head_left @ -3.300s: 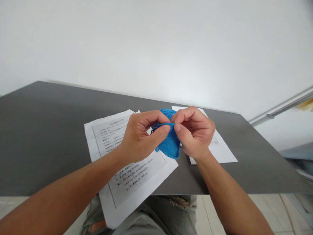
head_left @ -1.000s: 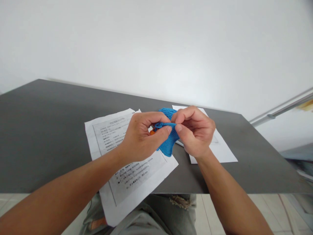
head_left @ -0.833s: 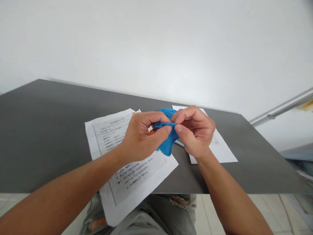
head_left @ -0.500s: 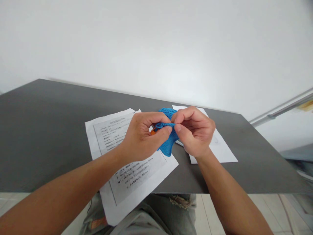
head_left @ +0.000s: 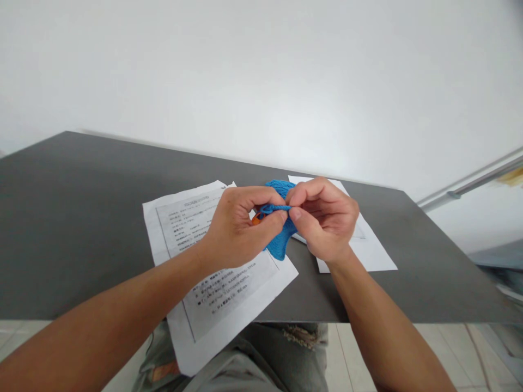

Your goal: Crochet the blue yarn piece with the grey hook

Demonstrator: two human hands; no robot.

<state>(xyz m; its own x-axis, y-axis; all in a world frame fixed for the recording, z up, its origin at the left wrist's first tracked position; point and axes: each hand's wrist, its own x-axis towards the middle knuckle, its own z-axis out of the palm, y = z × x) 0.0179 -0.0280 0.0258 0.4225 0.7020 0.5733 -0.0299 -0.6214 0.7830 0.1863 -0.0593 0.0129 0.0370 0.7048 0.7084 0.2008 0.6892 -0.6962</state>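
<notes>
A piece of blue knitted or crocheted fabric (head_left: 279, 245) hangs between my two hands, above the dark table. My left hand (head_left: 243, 226) is closed, pinching the fabric's upper edge between thumb and forefinger. Loops of blue yarn show in that grip. An orange piece (head_left: 256, 220) peeks out beside the left palm; its kind is mostly hidden. Close by on the right, my right hand (head_left: 324, 218) pinches the same blue edge with thumb and forefinger. Whether a hook or needle lies inside either grip is hidden.
A printed sheet (head_left: 180, 218) lies under my left forearm and hangs over the front edge of the grey table (head_left: 81, 218). White paper (head_left: 376, 253) lies beneath my right hand, partly covered. Behind the table rises a white wall (head_left: 261, 81). A metal rail (head_left: 482, 182) runs at the right.
My right fingertips have shifted very slightly left along the blue edge. Both hands otherwise keep their grip and place.
</notes>
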